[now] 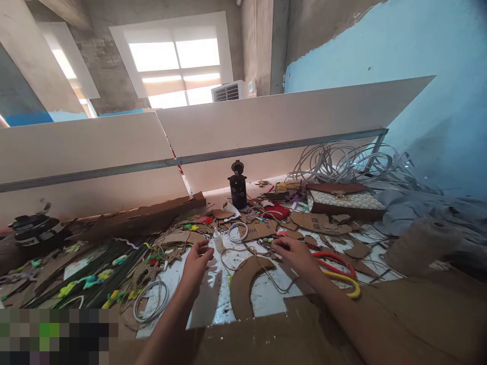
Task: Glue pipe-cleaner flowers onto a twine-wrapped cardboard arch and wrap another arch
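My left hand [196, 263] hovers over the white table top with its fingers curled and pinched near a thin cord; what it holds is too small to name. Just beyond it stands a small white glue bottle [217, 240]. My right hand [294, 253] reaches forward with its fingertips pressed together on a thin dark tool or wire I cannot make out. A curved cardboard arc [243, 284] lies between my forearms. Red scissors [332, 261] and a yellow-handled pair [344, 281] lie right of my right wrist.
Cardboard scraps, a wire ring [238, 231], coloured pipe cleaners [87, 281] and a black jar [238, 186] litter the table. A patterned handbag [344, 202] and coiled strips [342, 162] sit far right. White partition boards [266, 126] close the back; a large cardboard sheet [266, 334] covers the near edge.
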The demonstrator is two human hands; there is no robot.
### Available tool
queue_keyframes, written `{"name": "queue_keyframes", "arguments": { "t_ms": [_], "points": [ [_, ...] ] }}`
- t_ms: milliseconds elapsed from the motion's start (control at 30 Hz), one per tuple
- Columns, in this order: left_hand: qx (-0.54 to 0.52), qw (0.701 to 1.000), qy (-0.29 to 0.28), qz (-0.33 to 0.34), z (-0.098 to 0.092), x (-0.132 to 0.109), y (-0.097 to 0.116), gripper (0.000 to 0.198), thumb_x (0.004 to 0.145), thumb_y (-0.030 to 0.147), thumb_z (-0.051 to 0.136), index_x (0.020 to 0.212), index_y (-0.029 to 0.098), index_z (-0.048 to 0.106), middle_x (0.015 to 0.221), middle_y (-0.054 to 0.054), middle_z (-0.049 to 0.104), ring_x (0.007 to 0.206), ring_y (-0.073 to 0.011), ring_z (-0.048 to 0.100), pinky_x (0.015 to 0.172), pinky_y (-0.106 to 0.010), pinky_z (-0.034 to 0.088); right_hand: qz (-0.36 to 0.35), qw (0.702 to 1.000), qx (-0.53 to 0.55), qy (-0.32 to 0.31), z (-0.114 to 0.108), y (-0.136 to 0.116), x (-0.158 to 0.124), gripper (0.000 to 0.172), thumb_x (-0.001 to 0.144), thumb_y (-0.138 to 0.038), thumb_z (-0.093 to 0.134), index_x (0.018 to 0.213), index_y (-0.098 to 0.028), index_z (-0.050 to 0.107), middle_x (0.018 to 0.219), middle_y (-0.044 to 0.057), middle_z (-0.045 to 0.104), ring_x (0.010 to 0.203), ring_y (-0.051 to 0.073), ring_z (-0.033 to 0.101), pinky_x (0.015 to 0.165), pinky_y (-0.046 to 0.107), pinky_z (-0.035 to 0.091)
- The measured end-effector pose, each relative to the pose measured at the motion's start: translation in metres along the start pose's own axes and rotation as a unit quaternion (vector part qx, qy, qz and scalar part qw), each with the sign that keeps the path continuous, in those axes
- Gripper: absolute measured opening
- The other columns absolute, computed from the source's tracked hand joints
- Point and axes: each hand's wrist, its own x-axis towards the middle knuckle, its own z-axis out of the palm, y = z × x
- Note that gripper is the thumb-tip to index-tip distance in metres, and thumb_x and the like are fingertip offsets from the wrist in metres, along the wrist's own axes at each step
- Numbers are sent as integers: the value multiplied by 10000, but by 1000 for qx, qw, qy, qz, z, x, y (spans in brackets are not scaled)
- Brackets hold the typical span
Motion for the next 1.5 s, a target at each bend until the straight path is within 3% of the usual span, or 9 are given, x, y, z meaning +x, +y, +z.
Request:
{"name": "queue_keyframes", "arguments": {
  "t_ms": [167, 433, 567, 800, 1067, 1200, 1300, 1367, 1500],
  "points": [
    [8, 1000, 16, 15, 3, 11, -9, 512, 732, 389, 644, 1185, 153, 604, 1085, -127, 699, 897, -233, 677, 665, -292, 476, -9, 1000, 4, 1, 2, 1, 2, 354, 816, -499, 523, 828, -208, 724, 830, 62, 732, 788, 258, 654, 683, 321, 428],
    [21, 997, 40, 66, 16, 36, -23, 568, 661, 338, 687, 1171, 106, 599, 1073, -139, 676, 938, -235, 659, 830, -340, 511, -21, 1000, 10, 2, -1, -5, -1, 313, 811, -477, 528, 783, -217, 702, 803, 51, 727, 767, 252, 642, 661, 310, 392],
    [9, 995, 51, 88, 21, 37, -24, 508, 663, 358, 692, 1115, 149, 592, 1036, -100, 667, 884, -216, 651, 813, -335, 512, -21, 1000, 8, 3, -4, -7, 0, 288, 819, -440, 530, 774, -208, 696, 808, 52, 726, 759, 240, 637, 663, 304, 391],
    [10, 981, 125, 146, 23, 26, -25, 348, 665, 410, 653, 933, 203, 573, 870, -33, 637, 825, -218, 622, 825, -369, 489, -35, 999, 1, -19, -4, -10, -1, 246, 826, -381, 544, 771, -192, 692, 788, 49, 709, 740, 218, 626, 644, 282, 384],
    [74, 979, -7, 192, 45, -22, -6, 348, 743, 434, 611, 980, 185, 665, 969, -97, 711, 889, -264, 655, 803, -391, 502, -36, 999, -25, -10, -8, -18, -3, 198, 836, -316, 567, 781, -188, 708, 783, 38, 722, 738, 204, 639, 640, 269, 394],
    [121, 968, -88, 204, 60, -50, 0, 274, 814, 362, 566, 988, 214, 717, 1045, -89, 731, 975, -269, 661, 867, -404, 505, -19, 997, -69, 38, -30, -17, 2, 263, 901, -356, 527, 965, -195, 726, 928, 49, 746, 825, 219, 654, 677, 276, 421],
    [177, 929, -180, 271, 74, -67, 0, 259, 849, 266, 561, 1026, 246, 747, 1119, -71, 737, 1073, -260, 654, 948, -402, 493, -2, 990, -129, 50, -59, -12, -1, 296, 948, -351, 476, 1059, -214, 714, 985, 51, 745, 859, 221, 654, 676, 273, 416],
    [240, 889, -221, 322, 86, -73, -3, 298, 819, 179, 589, 1053, 252, 758, 1156, -65, 740, 1117, -269, 649, 979, -408, 485, 8, 983, -183, 31, -76, -7, -8, 227, 917, -290, 526, 989, -218, 729, 951, 53, 744, 859, 221, 651, 672, 267, 393],
    [370, 823, -242, 357, 107, -75, -9, 371, 791, 82, 600, 1083, 241, 762, 1182, -76, 735, 1116, -275, 656, 947, -392, 505, 22, 956, -291, -38, -91, 5, -32, 143, 819, -156, 617, 898, -198, 729, 936, 78, 733, 861, 238, 650, 660, 271, 341]
  ]
}}
